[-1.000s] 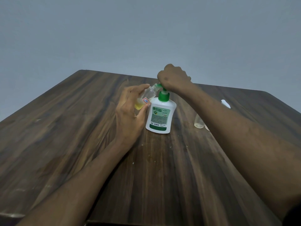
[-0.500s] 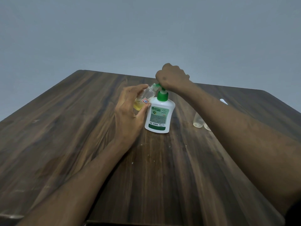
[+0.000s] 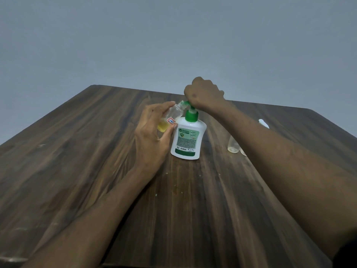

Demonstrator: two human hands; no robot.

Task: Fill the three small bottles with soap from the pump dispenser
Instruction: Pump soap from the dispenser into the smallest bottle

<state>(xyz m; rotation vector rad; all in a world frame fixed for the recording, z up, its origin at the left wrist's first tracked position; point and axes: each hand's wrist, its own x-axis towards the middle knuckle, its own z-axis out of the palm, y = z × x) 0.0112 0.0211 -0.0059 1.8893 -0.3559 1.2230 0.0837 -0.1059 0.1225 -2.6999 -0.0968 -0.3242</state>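
A white soap dispenser [image 3: 188, 139] with a green pump and label stands upright mid-table. My right hand [image 3: 203, 93] sits curled over the green pump head, covering most of it. My left hand [image 3: 152, 132] holds a small clear bottle [image 3: 172, 118] tilted, its open mouth at the pump spout; yellow soap pools in its lower end and a red-edged sticker shows on its side. To the right, two more small clear bottles [image 3: 232, 145] stand on the table, partly hidden behind my right forearm.
The dark wooden table [image 3: 96, 151] ends at a far edge just behind the dispenser, with a grey wall beyond. A small white cap-like object [image 3: 263, 123] lies at the right, behind my forearm. Small crumbs or drops dot the wood near the dispenser.
The pump head has risen slightly with my right hand on it. The left hand keeps the small bottle at the spout; the dispenser stays in place.
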